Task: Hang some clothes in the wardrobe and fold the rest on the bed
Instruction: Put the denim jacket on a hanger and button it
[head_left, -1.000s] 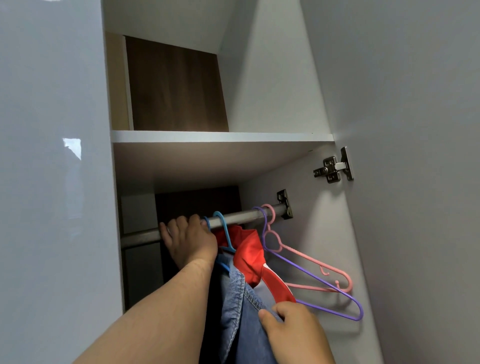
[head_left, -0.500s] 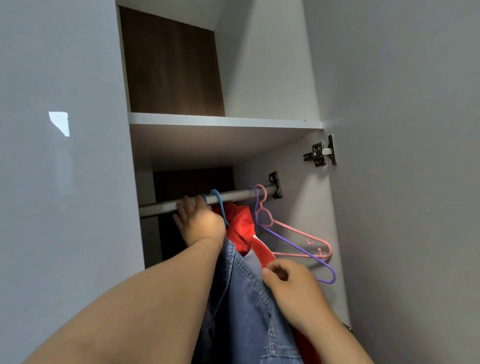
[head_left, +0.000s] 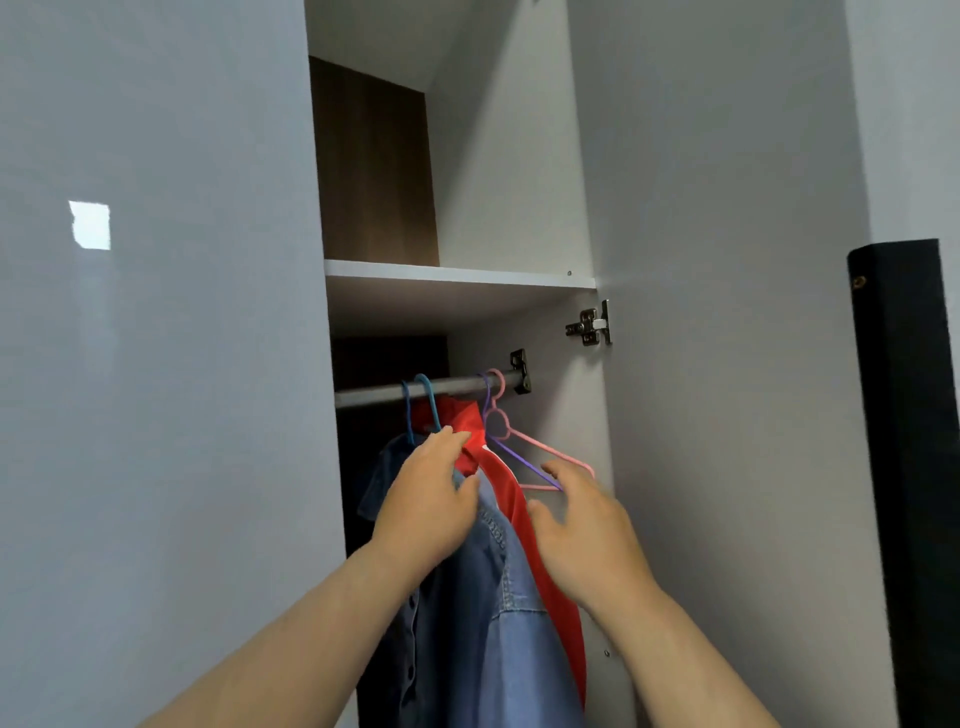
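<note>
A blue denim shirt (head_left: 493, 623) hangs from a blue hanger (head_left: 427, 402) on the metal rail (head_left: 374, 397) inside the wardrobe. Just right of it hangs a red garment (head_left: 501, 467). My left hand (head_left: 431, 499) rests on the denim shirt's collar area just under the hanger hooks, fingers fairly straight. Beside the red garment hovers my right hand (head_left: 576, 525), fingers spread and holding nothing. An empty pink hanger (head_left: 524, 441) and an empty purple hanger (head_left: 514, 457) hang at the rail's right end.
A white shelf (head_left: 457, 275) sits above the rail. The glossy closed door (head_left: 156, 364) fills the left; the open door (head_left: 727, 364) with its hinge (head_left: 592, 325) stands on the right. A dark upright object (head_left: 909, 467) is at the far right.
My left hand came off the rail and dropped onto the shirt's collar. My right hand let go of the denim shirt and opened beside the red garment. The view pulled back.
</note>
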